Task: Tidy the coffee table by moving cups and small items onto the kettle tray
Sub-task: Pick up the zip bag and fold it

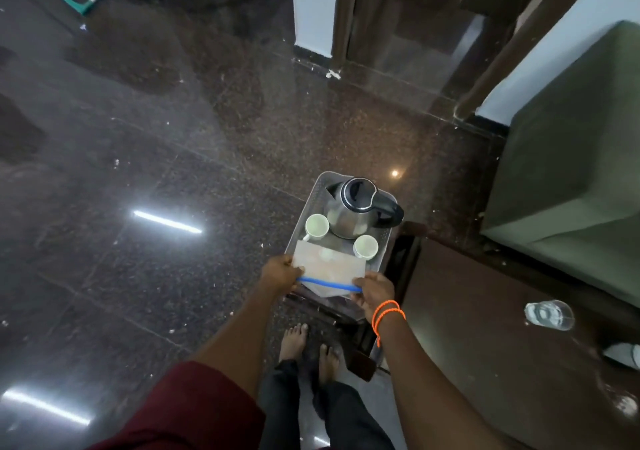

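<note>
- Head view: both hands held out over the near end of the kettle tray (302,222), left hand (280,273) pinching the left end of a clear zip bag (327,264), right hand (374,292) gripping its right end by the blue seal strip.
- Bag stretched between the two hands, its far part lying over the tray's near edge, its near part past the rim; hard to tell whether already resting there or not yet let go.
- Just beyond the hands, on the tray: a steel kettle (360,207) at the far end, one white cup (317,226) ahead of the left hand, a second white cup (366,247) ahead of the right hand, both upright and close beside the kettle.
- Judged well along: two cups on the tray, bag nearly placed.
- Judged left to do: a clear glass (549,314) lying on the dark wooden table (485,311), well to the right of the right hand, plus a pale object (623,354) at the frame's right edge, too cropped to identify.
- Tray apparently perched on a low dark stand beside the table, above a polished floor; bare feet visible below the forearms.
- Orange cord bracelet (386,313) on the right wrist.
</note>
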